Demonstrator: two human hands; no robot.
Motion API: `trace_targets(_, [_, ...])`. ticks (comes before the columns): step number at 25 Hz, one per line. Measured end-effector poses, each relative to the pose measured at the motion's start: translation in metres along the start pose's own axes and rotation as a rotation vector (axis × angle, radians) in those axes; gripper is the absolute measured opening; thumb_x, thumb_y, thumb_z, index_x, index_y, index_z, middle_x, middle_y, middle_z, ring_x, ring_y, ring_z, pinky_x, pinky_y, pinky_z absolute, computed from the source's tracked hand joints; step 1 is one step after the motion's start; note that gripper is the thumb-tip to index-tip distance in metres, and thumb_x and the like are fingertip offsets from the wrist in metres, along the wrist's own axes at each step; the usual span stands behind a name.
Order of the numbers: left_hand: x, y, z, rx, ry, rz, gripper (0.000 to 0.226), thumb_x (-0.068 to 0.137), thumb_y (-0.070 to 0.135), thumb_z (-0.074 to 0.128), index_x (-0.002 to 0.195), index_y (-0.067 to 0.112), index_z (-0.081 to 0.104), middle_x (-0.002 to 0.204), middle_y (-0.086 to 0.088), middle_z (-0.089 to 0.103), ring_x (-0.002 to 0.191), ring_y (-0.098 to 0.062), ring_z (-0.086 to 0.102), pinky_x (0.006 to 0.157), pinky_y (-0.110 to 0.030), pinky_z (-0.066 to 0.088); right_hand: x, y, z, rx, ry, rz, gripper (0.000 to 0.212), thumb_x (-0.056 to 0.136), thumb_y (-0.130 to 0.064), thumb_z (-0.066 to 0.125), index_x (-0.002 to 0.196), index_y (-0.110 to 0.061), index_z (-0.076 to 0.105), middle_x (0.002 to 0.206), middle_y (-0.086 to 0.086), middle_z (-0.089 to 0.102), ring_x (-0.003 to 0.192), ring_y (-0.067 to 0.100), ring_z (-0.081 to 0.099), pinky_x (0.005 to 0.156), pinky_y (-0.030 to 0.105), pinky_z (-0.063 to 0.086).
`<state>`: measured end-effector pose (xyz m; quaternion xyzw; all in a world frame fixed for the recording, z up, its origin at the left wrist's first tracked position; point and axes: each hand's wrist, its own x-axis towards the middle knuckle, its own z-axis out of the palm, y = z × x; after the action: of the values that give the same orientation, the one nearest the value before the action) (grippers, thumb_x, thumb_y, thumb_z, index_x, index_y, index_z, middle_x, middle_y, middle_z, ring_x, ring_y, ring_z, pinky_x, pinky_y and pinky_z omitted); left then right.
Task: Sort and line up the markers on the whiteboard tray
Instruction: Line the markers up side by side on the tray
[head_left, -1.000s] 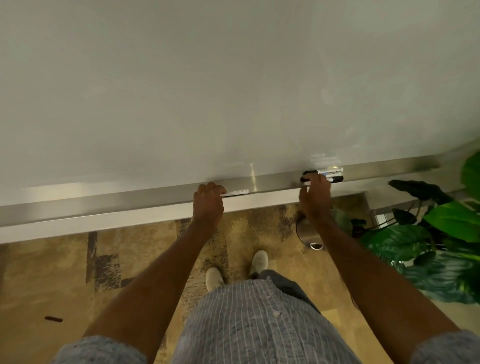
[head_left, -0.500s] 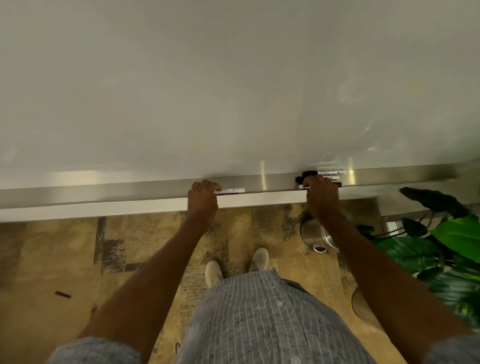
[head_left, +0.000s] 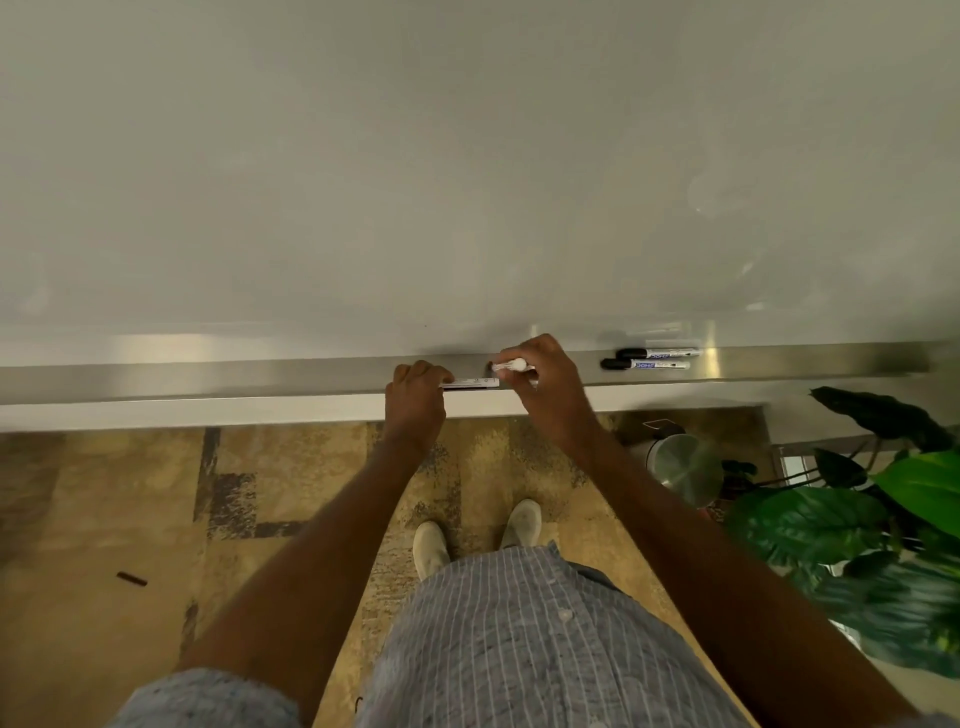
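The left hand (head_left: 415, 397) grasps a white marker (head_left: 471, 383) lying on the whiteboard tray (head_left: 208, 376). The right hand (head_left: 540, 379) pinches another marker (head_left: 510, 366), probably just above the tray. Two black-capped markers (head_left: 647, 359) lie together farther right

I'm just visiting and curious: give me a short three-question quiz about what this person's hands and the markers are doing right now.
1. True or false: the right hand holds a white-barrelled marker.
2. How many black-capped white markers lie untouched on the long metal whiteboard tray?
3. The left hand grips: A) a white marker with a printed label B) a leaf C) nothing.

Key: 1 true; 2 two; 3 A.
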<state>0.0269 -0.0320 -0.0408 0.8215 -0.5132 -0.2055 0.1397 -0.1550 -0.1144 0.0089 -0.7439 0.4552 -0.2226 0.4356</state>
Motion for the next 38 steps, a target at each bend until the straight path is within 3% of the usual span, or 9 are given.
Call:
trace_targets(4, [0.0,0.001,0.0,-0.009,0.006,-0.007,0.034,0.093,-0.004,0.054,0.119,0.011,0.07,0.119,-0.008,0.07,0.112,-0.029,0.055,0.091,-0.042,0.052,0.012,-0.005,0.025,0.141,0.109,0.171,0.011,0.088,-0.009,0.07,0.096,-0.017,0.071,0.096,-0.003,0.07,0.086,0.009,0.065,0.075,0.022,0.053])
trace_targets(9, [-0.004,0.004,-0.001,-0.13,0.036,-0.068,0.029,0.092,-0.006,0.05,0.118,0.009,0.053,0.103,-0.015,0.066,0.093,-0.028,0.056,0.075,-0.042,0.053,0.016,0.01,0.037,-0.111,-0.01,0.161,0.022,0.096,-0.008,0.058,0.112,-0.013,0.072,0.111,0.002,0.073,0.104,0.017,0.064,0.09,0.03,0.051])
trace_targets(13, [-0.003,0.005,-0.004,-0.074,-0.005,-0.033,0.033,0.094,-0.001,0.051,0.125,0.01,0.051,0.11,-0.015,0.067,0.099,-0.03,0.058,0.08,-0.045,0.054,0.019,0.012,0.047,-0.336,-0.109,0.099,0.032,0.1,-0.006,0.052,0.12,-0.018,0.074,0.114,0.004,0.075,0.111,0.025,0.061,0.094,0.041,0.053])
trace_targets(17, [-0.001,0.003,-0.003,0.032,-0.047,0.024,0.049,0.092,-0.006,0.052,0.137,0.013,0.057,0.124,-0.014,0.062,0.114,-0.03,0.054,0.091,-0.041,0.054,0.019,0.015,0.052,-0.41,-0.146,0.111,0.048,0.091,0.009,0.055,0.129,-0.018,0.068,0.124,0.006,0.064,0.119,0.024,0.052,0.1,0.037,0.051])
trace_targets(20, [-0.003,0.004,-0.005,0.054,-0.035,0.035,0.047,0.091,-0.006,0.056,0.133,0.014,0.062,0.122,-0.011,0.054,0.114,-0.028,0.049,0.081,-0.036,0.057,0.012,0.017,0.055,-0.458,-0.122,0.128,0.056,0.089,0.012,0.055,0.135,-0.018,0.063,0.125,0.006,0.054,0.118,0.021,0.047,0.096,0.032,0.053])
trace_targets(25, [0.004,0.01,-0.008,0.034,-0.041,0.016,0.032,0.093,-0.001,0.057,0.12,0.012,0.067,0.124,-0.01,0.055,0.116,-0.027,0.048,0.08,-0.04,0.059,0.01,0.019,0.04,-0.473,-0.08,0.108,0.041,0.096,-0.001,0.051,0.132,-0.017,0.063,0.129,0.004,0.061,0.124,0.023,0.048,0.098,0.038,0.053])
trace_targets(32, [0.018,0.024,0.0,0.07,-0.097,0.062,0.036,0.089,-0.008,0.052,0.118,0.009,0.066,0.123,-0.012,0.061,0.116,-0.033,0.05,0.091,-0.043,0.052,-0.007,0.062,-0.044,-0.382,0.268,0.276,0.018,0.1,-0.015,0.052,0.108,-0.013,0.067,0.117,0.006,0.061,0.111,0.022,0.051,0.09,0.038,0.051])
trace_targets(35, [0.017,0.036,0.005,0.063,-0.094,0.074,0.034,0.091,-0.006,0.052,0.118,0.009,0.066,0.123,-0.011,0.061,0.116,-0.032,0.05,0.09,-0.044,0.053,-0.011,0.08,-0.084,-0.495,0.367,0.395,0.026,0.095,-0.011,0.058,0.12,-0.01,0.064,0.128,0.01,0.062,0.119,0.027,0.052,0.099,0.042,0.05])
trace_targets(38, [0.017,0.043,0.007,0.074,-0.098,0.069,0.037,0.088,-0.007,0.051,0.118,0.009,0.066,0.122,-0.012,0.061,0.116,-0.033,0.05,0.09,-0.045,0.052,-0.011,0.092,-0.106,-0.636,0.271,0.418,0.04,0.094,-0.016,0.061,0.134,-0.011,0.057,0.139,0.009,0.057,0.13,0.028,0.048,0.108,0.04,0.042])
